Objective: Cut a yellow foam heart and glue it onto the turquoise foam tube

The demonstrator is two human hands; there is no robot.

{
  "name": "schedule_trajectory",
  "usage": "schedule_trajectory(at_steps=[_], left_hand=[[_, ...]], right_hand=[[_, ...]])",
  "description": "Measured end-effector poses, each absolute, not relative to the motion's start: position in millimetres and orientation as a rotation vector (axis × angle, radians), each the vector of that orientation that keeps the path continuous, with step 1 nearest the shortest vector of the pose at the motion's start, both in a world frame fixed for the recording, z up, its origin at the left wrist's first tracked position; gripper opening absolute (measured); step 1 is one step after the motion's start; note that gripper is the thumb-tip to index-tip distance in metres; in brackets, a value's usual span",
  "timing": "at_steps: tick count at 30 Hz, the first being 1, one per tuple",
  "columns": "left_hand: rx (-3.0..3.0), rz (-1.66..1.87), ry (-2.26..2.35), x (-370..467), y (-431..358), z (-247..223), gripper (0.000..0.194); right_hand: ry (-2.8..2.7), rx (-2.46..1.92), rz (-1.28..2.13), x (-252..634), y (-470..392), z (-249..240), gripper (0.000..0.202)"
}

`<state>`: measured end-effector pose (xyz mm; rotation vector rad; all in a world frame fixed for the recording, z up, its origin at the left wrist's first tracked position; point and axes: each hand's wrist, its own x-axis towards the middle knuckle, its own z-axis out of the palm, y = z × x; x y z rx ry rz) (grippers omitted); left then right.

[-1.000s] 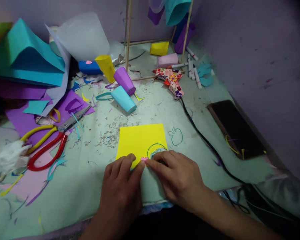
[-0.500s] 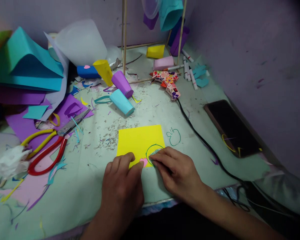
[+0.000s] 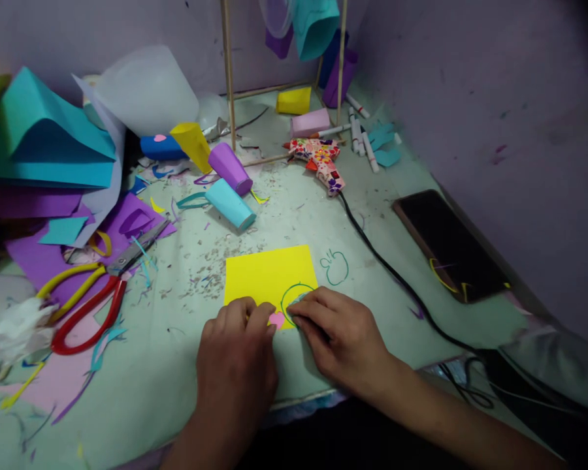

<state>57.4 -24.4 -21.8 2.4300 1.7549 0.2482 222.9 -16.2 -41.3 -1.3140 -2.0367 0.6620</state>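
Observation:
A yellow sheet of paper (image 3: 264, 271) lies on the table before me. My left hand (image 3: 238, 356) rests at its lower left with curled fingers, thumb and forefinger closed at the edge of a small pink heart cutout (image 3: 277, 320). A green circle (image 3: 294, 285) is drawn at the sheet's lower right. Over that circle my right hand (image 3: 345, 329) has thumb and fingers pinched together. Something pale shows inside the circle by those fingertips, mostly covered, and I cannot make out what it is. Right of the sheet, a small green outline (image 3: 336, 267) is drawn on the table cover.
Red-and-yellow scissors (image 3: 110, 274) lie among paper scraps at left. Paper cups, including a light blue one (image 3: 230, 205), sit behind the sheet. Beyond stand a flower-patterned glue gun (image 3: 318, 160) with a black cord, markers (image 3: 370, 150) and a stick frame (image 3: 228, 78). A phone (image 3: 451, 245) lies right.
The whole view has shifted slightly, so things appear a little further left. My left thumb and forefinger have moved back slightly, baring more of the pink heart. My right hand stays pinched over the circle.

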Motion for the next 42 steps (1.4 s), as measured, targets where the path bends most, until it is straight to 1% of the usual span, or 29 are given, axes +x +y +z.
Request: schedule_trajectory(at_steps=[2, 4, 7, 12, 18, 24, 32, 42], left_hand=[[2.372, 0.139, 1.806, 61.7, -20.9, -18.5, 0.015], [2.346, 0.117, 1.829, 64.9, -18.3, -17.6, 0.014], [2.321, 0.137, 1.815, 66.3, -16.8, -19.3, 0.012], [2.238, 0.149, 1.812, 63.6, -17.1, -19.4, 0.016], [2.115, 0.288, 1.760, 66.3, -17.9, -14.0, 0.017], [2.199, 0.111, 1.846, 71.3, -15.2, -13.4, 0.014], [2.325, 0.024, 1.972, 75.5, -14.1, -17.7, 0.017], [2.308, 0.086, 1.938, 75.5, -11.9, -16.4, 0.015]], right_hand=[[-2.034, -1.318, 0.656, 222.9, -16.2, -41.2, 0.021], [-2.034, -1.319, 0.655, 223.1, -16.3, -40.9, 0.022], [-2.039, -1.326, 0.655, 223.4, -16.1, -40.4, 0.021], [-2.070, -1.357, 0.627, 223.2, -15.6, -39.4, 0.020], [-2.089, -1.367, 0.570, 221.8, -15.4, -39.4, 0.019], [-2.081, -1.364, 0.579, 221.7, -14.9, -38.9, 0.019], [-2.076, -1.371, 0.570, 221.6, -14.8, -37.3, 0.020], [-2.071, -1.388, 0.587, 221.4, -15.0, -36.8, 0.020]])
